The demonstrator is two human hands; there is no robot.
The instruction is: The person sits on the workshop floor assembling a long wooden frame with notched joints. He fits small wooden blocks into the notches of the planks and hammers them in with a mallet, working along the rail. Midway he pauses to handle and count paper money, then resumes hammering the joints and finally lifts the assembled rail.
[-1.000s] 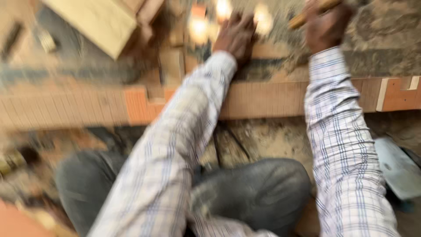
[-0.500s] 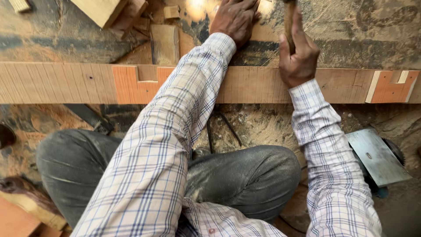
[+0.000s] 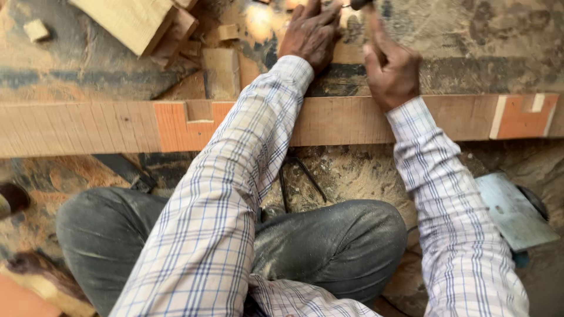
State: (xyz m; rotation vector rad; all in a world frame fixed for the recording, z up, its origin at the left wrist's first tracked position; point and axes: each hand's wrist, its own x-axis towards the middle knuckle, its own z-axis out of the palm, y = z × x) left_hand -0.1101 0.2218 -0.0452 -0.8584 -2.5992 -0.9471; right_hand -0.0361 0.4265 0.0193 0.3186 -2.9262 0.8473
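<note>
Head view — left hand [image 3: 312,36] flat and open beyond the long wooden beam [image 3: 346,120], right hand [image 3: 392,70] fisted round a tool handle [image 3: 371,20] — both past the beam.

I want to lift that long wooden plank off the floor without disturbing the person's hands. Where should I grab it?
Take the long wooden plank by its free left stretch, from above, fingers over its long edges. It lies flat across the floor; the left hand and right hand work past its middle, and the sleeves cross it there.
</note>
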